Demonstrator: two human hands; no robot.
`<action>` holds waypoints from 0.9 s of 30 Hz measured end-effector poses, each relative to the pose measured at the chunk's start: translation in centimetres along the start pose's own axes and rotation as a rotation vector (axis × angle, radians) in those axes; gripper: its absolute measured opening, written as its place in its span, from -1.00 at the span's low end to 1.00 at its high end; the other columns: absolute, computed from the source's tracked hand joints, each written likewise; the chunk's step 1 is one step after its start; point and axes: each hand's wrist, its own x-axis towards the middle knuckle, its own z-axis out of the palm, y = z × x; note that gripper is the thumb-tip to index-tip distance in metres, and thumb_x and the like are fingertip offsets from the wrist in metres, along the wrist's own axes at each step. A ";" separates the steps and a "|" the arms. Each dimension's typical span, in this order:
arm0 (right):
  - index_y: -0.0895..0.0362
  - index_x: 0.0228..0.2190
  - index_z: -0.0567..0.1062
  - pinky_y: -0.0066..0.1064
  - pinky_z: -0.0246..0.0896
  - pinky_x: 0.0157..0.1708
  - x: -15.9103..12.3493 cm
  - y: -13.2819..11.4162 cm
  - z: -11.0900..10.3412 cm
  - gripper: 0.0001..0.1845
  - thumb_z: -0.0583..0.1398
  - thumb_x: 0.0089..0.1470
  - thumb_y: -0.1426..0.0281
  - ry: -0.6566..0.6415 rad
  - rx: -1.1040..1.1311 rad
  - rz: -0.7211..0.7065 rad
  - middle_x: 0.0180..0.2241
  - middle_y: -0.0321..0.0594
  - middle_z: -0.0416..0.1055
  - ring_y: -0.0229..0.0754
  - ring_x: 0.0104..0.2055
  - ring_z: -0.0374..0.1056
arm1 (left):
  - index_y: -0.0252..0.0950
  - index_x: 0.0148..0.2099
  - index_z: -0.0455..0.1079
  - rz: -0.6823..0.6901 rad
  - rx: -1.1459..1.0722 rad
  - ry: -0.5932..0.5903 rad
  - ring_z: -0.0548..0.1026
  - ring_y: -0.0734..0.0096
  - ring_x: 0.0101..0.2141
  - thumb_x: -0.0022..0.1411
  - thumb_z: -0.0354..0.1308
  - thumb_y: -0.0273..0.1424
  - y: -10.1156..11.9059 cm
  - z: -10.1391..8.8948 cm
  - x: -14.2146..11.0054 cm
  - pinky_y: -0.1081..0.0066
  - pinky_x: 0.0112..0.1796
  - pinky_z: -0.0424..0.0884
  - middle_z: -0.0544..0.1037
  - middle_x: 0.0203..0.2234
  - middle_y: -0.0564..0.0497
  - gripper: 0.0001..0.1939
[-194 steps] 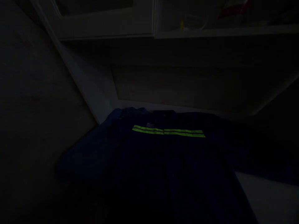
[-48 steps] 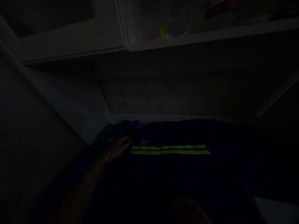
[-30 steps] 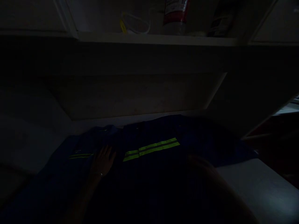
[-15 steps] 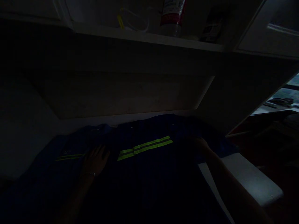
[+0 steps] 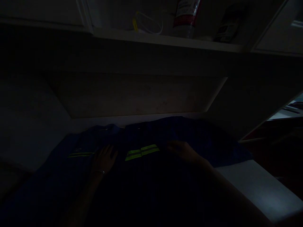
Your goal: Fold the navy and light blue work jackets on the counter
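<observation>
A dark blue work jacket (image 5: 78, 170) with yellow-green reflective strips lies spread over a white surface. My left hand (image 5: 104, 159), a thin bracelet at its wrist, rests flat on the jacket with fingers apart, between a narrow strip (image 5: 81, 154) and the wider reflective strip (image 5: 142, 152). My right hand (image 5: 182, 150) is just right of the wider strip, its fingers bent onto the dark cloth and seemingly gripping it. The right fingertips are lost in shadow. Cloth by that hand covers the strip's right end.
Above hangs a shelf (image 5: 165, 40) holding a red-labelled bottle (image 5: 186, 15), a white loop with a yellow tag (image 5: 134, 24) and a dark container (image 5: 227, 30). A recessed panel (image 5: 139, 96) stands behind the jacket. The white surface (image 5: 258, 186) shows at right. The scene is very dark.
My right hand has moved left across the jacket, and less of the wider strip shows at its right end. My left hand stays on the cloth. The view has shifted slightly.
</observation>
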 end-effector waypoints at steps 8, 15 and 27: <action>-0.06 0.22 0.25 0.26 -0.26 0.24 3.6 5.9 6.3 -0.49 -0.07 0.30 0.17 0.053 -0.631 0.209 0.35 -0.19 -0.01 0.12 0.37 -0.13 | -0.18 0.28 0.24 0.064 0.054 0.000 0.11 0.10 0.30 0.35 -0.23 -0.15 0.0 -0.6 -0.7 -0.04 0.24 -0.03 0.19 0.31 -0.08 -0.44; 0.06 0.10 0.41 0.09 -0.13 0.26 3.0 5.3 6.2 -0.55 -0.07 0.28 0.29 0.074 -0.479 0.192 0.24 -0.09 0.22 0.03 0.29 0.08 | -0.28 0.32 0.16 -0.025 0.109 -0.065 0.09 0.01 0.30 0.36 -0.29 -0.12 2.0 -2.5 -0.9 -0.25 0.22 -0.16 0.13 0.33 -0.15 -0.38; -0.12 -0.29 0.59 0.03 0.47 -0.34 -28.2 5.3 3.1 -0.51 0.21 -0.22 -0.12 0.213 0.547 0.822 -0.36 -0.02 0.55 0.24 -0.29 0.50 | -0.03 -0.05 0.44 -0.472 -0.214 0.103 0.48 0.05 -0.03 0.26 -0.03 -0.09 -1.1 -4.5 -29.6 0.09 -0.19 0.52 0.50 0.00 -0.08 -0.66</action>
